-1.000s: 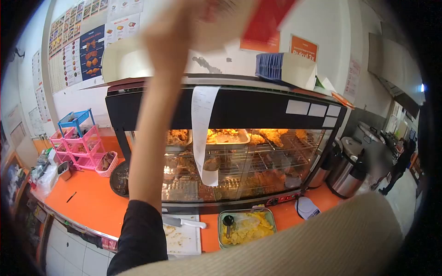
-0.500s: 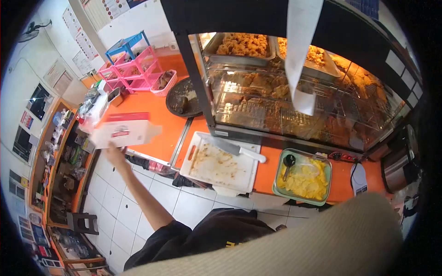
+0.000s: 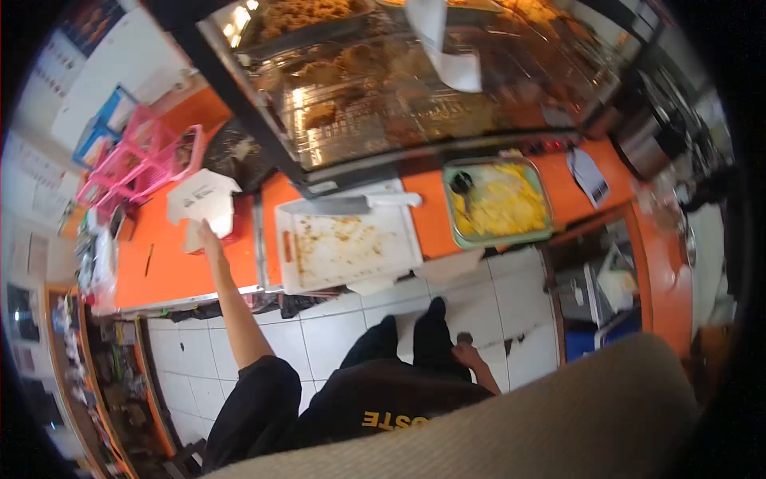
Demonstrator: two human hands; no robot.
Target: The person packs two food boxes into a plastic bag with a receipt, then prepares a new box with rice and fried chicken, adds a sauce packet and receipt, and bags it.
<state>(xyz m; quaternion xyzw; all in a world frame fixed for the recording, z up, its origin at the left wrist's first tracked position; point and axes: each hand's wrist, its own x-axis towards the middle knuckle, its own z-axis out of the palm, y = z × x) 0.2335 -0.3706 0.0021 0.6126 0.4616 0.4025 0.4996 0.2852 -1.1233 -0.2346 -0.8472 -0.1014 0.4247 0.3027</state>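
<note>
My left hand point(image 3: 209, 239) is stretched out over the left part of the orange counter. Its fingers grip the near side of a white and red cardboard food box point(image 3: 203, 195), whose flaps stand open. Down by my right thigh hangs my right hand point(image 3: 469, 356), small and blurred. A brownish spot shows at its fingertips, and I cannot make out whether it holds anything. To the right of the box lies a white cutting board point(image 3: 343, 251) with crumbs and yellow stains. A knife point(image 3: 351, 203) with a white handle rests along the board's far edge.
A green-rimmed tray point(image 3: 503, 236) holds yellow food and a black ladle point(image 3: 461, 188). Behind stands a glass display case point(image 3: 311, 172) of fried food. Pink baskets point(image 3: 136, 164) and a dark stone mortar point(image 3: 235, 152) are at the left. A white paper point(image 3: 589, 177) lies at the right.
My left hand has brought the box from beyond the counter's left front edge onto the counter. The box has turned, with its open flaps now showing. My right hand has come into clearer view.
</note>
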